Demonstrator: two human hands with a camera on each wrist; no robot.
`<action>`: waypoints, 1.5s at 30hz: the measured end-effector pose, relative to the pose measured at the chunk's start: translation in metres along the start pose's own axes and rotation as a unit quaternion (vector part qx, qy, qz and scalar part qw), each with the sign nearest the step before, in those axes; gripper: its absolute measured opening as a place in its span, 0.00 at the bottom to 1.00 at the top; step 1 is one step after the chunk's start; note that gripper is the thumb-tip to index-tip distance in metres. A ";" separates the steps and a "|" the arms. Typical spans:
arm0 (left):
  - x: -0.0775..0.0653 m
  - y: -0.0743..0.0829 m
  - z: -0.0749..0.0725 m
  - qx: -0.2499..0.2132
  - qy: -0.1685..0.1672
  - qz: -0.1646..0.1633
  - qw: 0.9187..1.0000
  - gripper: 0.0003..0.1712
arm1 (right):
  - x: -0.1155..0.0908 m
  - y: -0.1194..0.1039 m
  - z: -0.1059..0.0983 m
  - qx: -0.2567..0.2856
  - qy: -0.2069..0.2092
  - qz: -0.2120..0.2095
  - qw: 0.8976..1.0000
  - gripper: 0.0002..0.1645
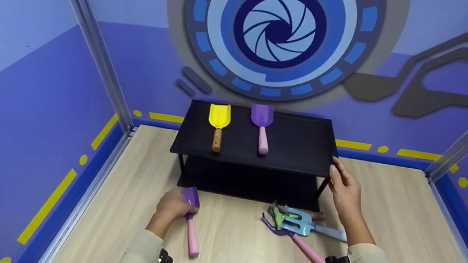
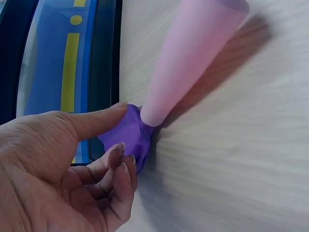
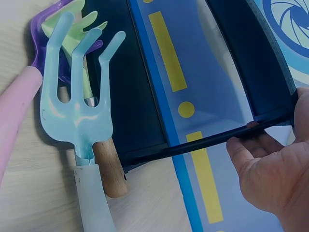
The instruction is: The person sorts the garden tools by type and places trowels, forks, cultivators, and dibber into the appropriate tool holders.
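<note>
A small toy shovel with a purple blade and pink handle [image 1: 192, 239] is at the front left. My left hand [image 1: 173, 207] pinches its blade between thumb and curled fingers; the left wrist view shows the blade [image 2: 126, 136] partly covered by them. At the right front corner of a black two-tier shelf [image 1: 294, 150], my right hand [image 1: 346, 195] grips the side, thumb in front and fingers behind the post [image 3: 207, 140]. On the top tier lie a yellow shovel with a wooden handle [image 1: 219, 118] and another purple shovel with a pink handle [image 1: 261, 116], side by side.
Right of centre, before the shelf, garden tools overlap: a light blue fork [image 1: 301, 222], a green rake head [image 1: 280, 219] and a purple tool with a pink handle [image 1: 308, 250]. A wooden handle [image 3: 111, 169] sticks out beneath the fork. Blue-purple walls enclose the wooden tabletop [image 1: 232, 256].
</note>
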State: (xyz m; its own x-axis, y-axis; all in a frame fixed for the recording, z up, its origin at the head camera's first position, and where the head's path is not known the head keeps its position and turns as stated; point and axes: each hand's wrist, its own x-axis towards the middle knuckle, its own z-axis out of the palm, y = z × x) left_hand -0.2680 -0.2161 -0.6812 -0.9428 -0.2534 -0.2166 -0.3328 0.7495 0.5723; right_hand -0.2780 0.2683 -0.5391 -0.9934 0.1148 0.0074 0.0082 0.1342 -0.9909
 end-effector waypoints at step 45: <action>-0.083 0.047 -0.052 -0.053 -0.041 -0.043 0.997 0.16 | 0.000 0.002 0.000 -0.003 -0.002 -0.006 1.000 0.35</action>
State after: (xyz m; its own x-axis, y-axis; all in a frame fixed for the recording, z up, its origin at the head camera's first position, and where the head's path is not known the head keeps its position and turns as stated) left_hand -0.2065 -0.1914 -0.5953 -0.9076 -0.2603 -0.3295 -0.4166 0.6565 0.6289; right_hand -0.2783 0.2684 -0.5408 -0.9938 0.1093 0.0182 -0.0026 0.1409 -0.9900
